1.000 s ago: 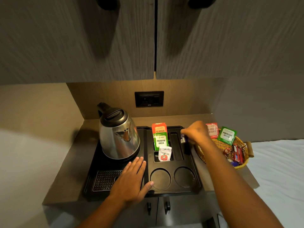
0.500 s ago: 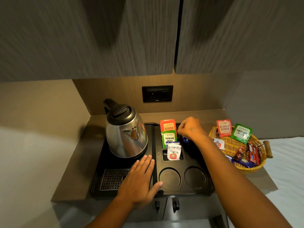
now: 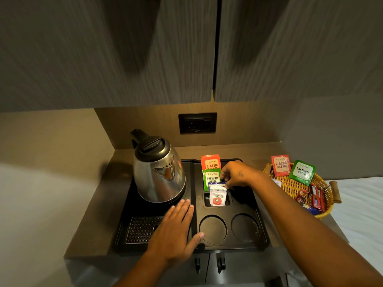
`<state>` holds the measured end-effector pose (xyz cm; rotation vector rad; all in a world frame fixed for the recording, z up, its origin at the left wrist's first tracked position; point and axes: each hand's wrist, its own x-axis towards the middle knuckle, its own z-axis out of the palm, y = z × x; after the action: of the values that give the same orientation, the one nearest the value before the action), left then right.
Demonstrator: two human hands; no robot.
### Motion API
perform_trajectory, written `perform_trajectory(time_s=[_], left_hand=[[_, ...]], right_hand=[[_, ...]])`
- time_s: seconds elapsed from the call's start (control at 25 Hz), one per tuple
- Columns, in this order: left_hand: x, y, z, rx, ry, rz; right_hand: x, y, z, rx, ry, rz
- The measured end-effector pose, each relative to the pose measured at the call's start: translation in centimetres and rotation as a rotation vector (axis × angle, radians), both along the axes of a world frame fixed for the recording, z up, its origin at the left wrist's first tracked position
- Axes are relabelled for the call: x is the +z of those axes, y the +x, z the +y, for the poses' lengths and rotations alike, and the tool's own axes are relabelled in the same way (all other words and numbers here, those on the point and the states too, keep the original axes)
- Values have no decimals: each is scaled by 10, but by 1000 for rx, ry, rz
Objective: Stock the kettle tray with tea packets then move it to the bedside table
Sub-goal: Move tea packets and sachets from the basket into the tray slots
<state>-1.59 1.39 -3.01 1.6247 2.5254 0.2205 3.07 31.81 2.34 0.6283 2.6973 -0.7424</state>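
My left hand lies flat and open on the kettle tray, my right hand pinches a blue packet into its slot beside the tea packets — stocking nearly done, the carry to the bedside table not yet begun.

Landmark = black wall socket plate, centred on the wood-tone back panel of a recessed niche. Directly above it: two grey wood-grain cabinet doors, dark vertical seam between them, warm light spilling from under their lower edge. Below the socket: brown countertop. Further below, lower cabinet doors with two dark handles. Left of the socket: plain beige side wall. Far right and lower: white bedding.
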Motion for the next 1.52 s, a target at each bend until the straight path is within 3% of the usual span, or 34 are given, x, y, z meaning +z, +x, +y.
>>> perform_trajectory(time_s=[0.36, 0.48, 0.56, 0.64, 0.92, 1.08, 1.16, 1.32, 1.52], left_hand=[[-3, 0, -1, 3, 16, 10], [-1, 0, -1, 1, 20, 19], [-1, 1, -1, 1, 26, 23], [-1, 2, 0, 0, 30, 20], [-8, 0, -1, 4, 33, 25], [-13, -4, 1, 0, 31, 25], [-14, -5, 1, 0, 28, 25], [-12, -4, 2, 7, 20, 32], [-11, -4, 1, 11, 15, 27]], right_hand=[[8, -2, 3, -16, -132, -43], [12, 16, 10, -285, -215, 128], [6, 28, 13, -561, -112, 222], [-5, 30, 6, -728, 21, 147], [-11, 26, -16, -828, 13, 153], [6, 97, 9, -1003, 197, 317], [12, 139, 28, -1097, 291, 283], [15, 176, 48, -1042, 232, 68], [5, 170, 51, -980, 254, 20]])
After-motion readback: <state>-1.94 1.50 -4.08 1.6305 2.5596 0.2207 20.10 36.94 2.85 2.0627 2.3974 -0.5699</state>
